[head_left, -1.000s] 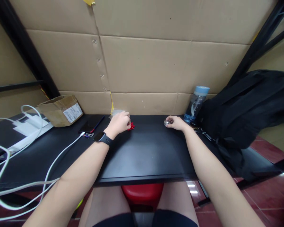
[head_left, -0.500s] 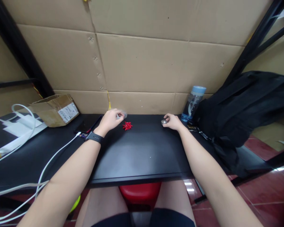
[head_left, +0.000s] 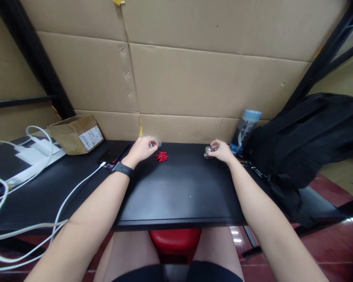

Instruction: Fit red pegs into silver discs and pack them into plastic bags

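Brown cardboard point(head_left: 179, 86) backed the black surface point(head_left: 176, 188) in the head view. Just beside a small red pile point(head_left: 162, 156), the left hand point(head_left: 144, 149) had its fingertips bunched; whether they pinched anything, I couldn't tell. The right hand point(head_left: 222, 152) gripped a silvery round object point(head_left: 208, 152). A careless left-hand nudge could have scattered the pile.

Red pieces point(head_left: 162, 156), silvery object point(head_left: 207, 152) — black table point(head_left: 179, 196)
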